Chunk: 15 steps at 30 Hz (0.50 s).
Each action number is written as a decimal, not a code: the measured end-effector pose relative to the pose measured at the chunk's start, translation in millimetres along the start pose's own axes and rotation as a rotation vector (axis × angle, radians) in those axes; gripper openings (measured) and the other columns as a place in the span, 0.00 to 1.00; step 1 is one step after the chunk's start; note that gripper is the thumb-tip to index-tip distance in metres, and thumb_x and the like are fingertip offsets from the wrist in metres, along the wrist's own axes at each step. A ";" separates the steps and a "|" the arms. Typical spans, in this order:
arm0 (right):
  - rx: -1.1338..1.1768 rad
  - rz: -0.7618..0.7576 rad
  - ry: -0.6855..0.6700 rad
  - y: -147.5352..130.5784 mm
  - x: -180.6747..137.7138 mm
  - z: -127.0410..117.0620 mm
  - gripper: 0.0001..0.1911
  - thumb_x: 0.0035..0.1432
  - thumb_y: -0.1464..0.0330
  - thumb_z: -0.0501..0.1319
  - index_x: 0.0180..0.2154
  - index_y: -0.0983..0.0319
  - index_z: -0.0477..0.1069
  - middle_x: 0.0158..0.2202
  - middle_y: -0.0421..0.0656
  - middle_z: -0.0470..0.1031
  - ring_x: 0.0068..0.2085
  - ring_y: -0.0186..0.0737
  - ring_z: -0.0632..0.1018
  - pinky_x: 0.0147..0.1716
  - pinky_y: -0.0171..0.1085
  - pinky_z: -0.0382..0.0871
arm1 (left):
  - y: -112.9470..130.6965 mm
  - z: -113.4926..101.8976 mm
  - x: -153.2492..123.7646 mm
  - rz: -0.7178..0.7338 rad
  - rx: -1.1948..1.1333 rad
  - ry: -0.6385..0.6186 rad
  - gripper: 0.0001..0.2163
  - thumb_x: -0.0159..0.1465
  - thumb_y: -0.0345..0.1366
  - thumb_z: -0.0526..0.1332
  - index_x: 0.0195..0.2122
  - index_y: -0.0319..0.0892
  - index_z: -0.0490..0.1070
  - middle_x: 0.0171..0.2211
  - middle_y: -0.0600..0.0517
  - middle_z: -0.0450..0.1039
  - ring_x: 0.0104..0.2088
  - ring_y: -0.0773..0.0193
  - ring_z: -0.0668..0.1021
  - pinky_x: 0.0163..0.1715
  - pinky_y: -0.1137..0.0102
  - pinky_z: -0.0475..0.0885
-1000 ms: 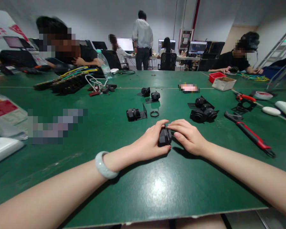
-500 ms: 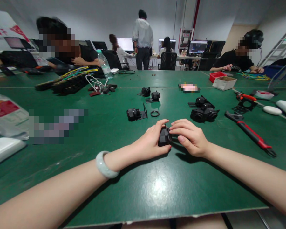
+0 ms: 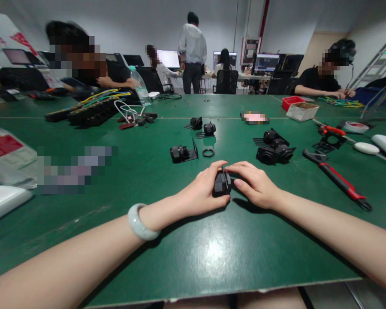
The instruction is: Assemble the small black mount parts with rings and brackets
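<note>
My left hand (image 3: 203,189) is closed around a black cable gland (image 3: 222,184) mounted on a thin plate, thumb on the near side and forefinger over the top. My right hand (image 3: 255,184) reaches in from the right. Its fingertips touch the upper edge of the gland, while its thumb stands apart from the fingers. The gland's far side is partly hidden by my fingers. Just beyond my hands lies a black lock nut (image 3: 208,152). To its left, another gland on a bent bracket (image 3: 182,153) rests on the green table (image 3: 180,266).
Two more glands (image 3: 209,128) lie farther back, and a cluster of glands (image 3: 275,148) sits to the right. Red-and-black pliers (image 3: 341,180) lie beyond my right forearm. A white box (image 3: 302,111) and a water bottle (image 3: 140,88) stand farther off. Co-workers sit across the table.
My right hand's fingers have shifted slightly up along the gland and its thumb has lowered a little leftward. My left hand keeps its hold.
</note>
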State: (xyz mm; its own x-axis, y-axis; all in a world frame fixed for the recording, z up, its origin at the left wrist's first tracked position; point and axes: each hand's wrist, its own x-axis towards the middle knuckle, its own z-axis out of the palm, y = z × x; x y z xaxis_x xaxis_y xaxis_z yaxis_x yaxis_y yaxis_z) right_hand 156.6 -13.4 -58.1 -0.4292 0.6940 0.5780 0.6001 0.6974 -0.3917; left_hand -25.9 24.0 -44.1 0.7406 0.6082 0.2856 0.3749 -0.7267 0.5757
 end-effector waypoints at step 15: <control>-0.011 -0.221 0.135 -6.3 -4.0 -4.8 0.12 0.53 0.68 0.50 0.39 0.63 0.66 0.39 0.48 0.69 0.45 0.43 0.67 0.44 0.46 0.62 | -1.1 0.4 0.0 0.007 -0.013 -0.005 0.32 0.48 0.35 0.60 0.52 0.42 0.47 0.44 0.45 0.61 0.44 0.57 0.68 0.43 0.60 0.62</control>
State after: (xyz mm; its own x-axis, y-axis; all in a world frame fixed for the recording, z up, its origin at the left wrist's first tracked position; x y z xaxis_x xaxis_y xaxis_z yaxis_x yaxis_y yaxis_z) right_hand 157.8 -21.4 -54.4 -0.4571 0.4939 0.7397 0.5091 0.8272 -0.2377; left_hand -26.1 24.7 -45.0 0.7461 0.6014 0.2858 0.3622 -0.7266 0.5838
